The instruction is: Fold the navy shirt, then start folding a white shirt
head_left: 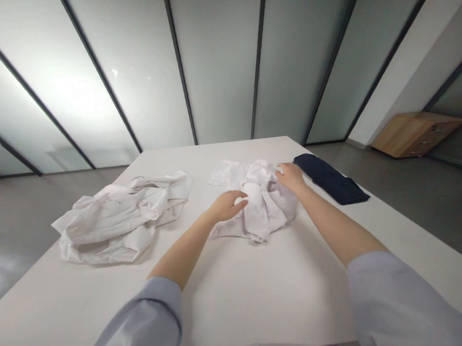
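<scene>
A crumpled white garment (255, 205) lies bunched on the white table, between my two hands. At its left side is my left hand (226, 205), thumb and fingers apart, with the fingertips at the edge of the cloth. My right hand (290, 176) rests at the far right side of the garment, its fingers spread and touching the fabric. No cloth shows pinched in either hand, though the folds partly hide the right fingertips. The garment's exact kind cannot be made out in its folds.
A loose heap of white clothing (111, 218) lies on the left of the table (263, 297). Dark navy folded cloth (330, 179) sits along the right edge. Beyond the table stand frosted glass panels (219, 63) and, at far right, a wooden cabinet (414, 133).
</scene>
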`<action>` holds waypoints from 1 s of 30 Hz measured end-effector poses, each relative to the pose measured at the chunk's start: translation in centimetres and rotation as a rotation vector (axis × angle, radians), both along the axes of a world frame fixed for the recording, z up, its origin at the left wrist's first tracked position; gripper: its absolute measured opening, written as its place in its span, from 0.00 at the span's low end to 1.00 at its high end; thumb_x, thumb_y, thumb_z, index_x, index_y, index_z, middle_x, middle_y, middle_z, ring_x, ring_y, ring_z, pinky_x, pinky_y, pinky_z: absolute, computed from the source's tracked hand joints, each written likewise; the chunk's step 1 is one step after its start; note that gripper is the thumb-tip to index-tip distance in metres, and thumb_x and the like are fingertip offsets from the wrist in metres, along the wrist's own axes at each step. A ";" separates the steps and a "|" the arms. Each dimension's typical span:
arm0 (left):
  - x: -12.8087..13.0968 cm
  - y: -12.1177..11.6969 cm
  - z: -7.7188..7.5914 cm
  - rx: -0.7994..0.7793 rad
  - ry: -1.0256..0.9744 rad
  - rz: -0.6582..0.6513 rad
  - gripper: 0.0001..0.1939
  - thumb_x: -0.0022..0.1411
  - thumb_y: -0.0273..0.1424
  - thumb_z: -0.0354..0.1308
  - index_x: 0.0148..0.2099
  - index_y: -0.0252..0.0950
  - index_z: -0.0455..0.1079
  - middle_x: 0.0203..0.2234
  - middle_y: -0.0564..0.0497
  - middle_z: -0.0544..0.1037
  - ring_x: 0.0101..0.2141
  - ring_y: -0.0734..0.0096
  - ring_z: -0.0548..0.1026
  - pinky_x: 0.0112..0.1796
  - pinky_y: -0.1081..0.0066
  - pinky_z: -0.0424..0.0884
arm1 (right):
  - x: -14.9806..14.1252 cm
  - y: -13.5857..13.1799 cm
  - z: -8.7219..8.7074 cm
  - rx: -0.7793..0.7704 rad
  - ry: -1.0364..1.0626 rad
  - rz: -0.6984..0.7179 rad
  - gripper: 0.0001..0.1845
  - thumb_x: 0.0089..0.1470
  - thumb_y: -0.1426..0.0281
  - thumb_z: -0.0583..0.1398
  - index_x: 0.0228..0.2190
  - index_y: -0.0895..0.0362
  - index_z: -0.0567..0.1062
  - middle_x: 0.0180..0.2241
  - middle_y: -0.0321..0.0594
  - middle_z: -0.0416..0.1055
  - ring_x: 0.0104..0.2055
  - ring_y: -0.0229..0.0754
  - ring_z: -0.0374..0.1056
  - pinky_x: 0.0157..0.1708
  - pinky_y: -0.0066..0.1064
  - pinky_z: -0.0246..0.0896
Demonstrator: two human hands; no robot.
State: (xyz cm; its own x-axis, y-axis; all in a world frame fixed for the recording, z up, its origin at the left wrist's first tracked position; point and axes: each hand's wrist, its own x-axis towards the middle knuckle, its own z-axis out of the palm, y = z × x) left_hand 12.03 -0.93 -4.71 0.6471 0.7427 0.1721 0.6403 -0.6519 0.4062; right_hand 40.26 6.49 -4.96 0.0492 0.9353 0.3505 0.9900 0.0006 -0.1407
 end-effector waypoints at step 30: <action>-0.4 0.7 -1.9 0.149 0.182 0.274 0.17 0.68 0.38 0.44 0.47 0.39 0.72 0.41 0.46 0.78 0.44 0.63 0.75 0.46 0.66 0.67 | -10.3 -2.5 0.2 -0.356 -0.176 0.469 0.20 0.57 0.54 0.56 0.36 0.56 0.78 0.37 0.46 0.78 0.41 0.48 0.72 0.43 0.32 0.57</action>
State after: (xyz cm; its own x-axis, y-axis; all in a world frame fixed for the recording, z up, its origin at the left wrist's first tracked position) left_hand 11.67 -0.20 -6.58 0.4574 0.8683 0.1918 0.8526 -0.4895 0.1827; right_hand 29.99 3.94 -4.76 -0.4260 0.9044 -0.0218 0.9041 0.4247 -0.0470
